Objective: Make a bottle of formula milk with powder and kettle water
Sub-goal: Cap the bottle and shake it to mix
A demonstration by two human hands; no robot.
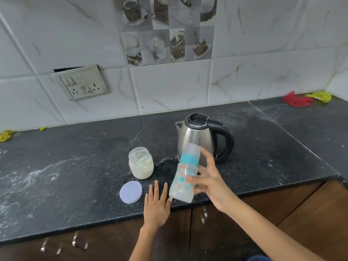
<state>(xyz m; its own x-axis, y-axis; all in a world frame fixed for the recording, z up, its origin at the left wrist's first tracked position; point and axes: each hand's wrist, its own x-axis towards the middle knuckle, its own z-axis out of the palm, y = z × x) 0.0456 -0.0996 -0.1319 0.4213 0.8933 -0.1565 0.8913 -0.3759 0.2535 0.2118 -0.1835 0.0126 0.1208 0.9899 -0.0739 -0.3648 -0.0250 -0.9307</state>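
My right hand [209,182] grips a capped baby bottle [185,174] with a teal collar, held tilted above the counter's front edge; cloudy milky liquid fills its lower part. The bottle looks motion-blurred. My left hand [156,205] lies flat and empty on the black counter [75,176], fingers spread, just left of the bottle's base. An open glass jar of pale powder [141,163] stands left of the bottle. Its round white lid [130,192] lies flat in front of it. A steel kettle [199,137] with a black handle stands behind the bottle, lid closed.
A tiled wall with a switch and socket plate [82,82] rises behind the counter. Red and yellow cloths [305,98] lie at the far right corner, a yellow scrap [6,135] at the far left. Brown cabinet doors with metal handles [204,215] sit below the counter edge.
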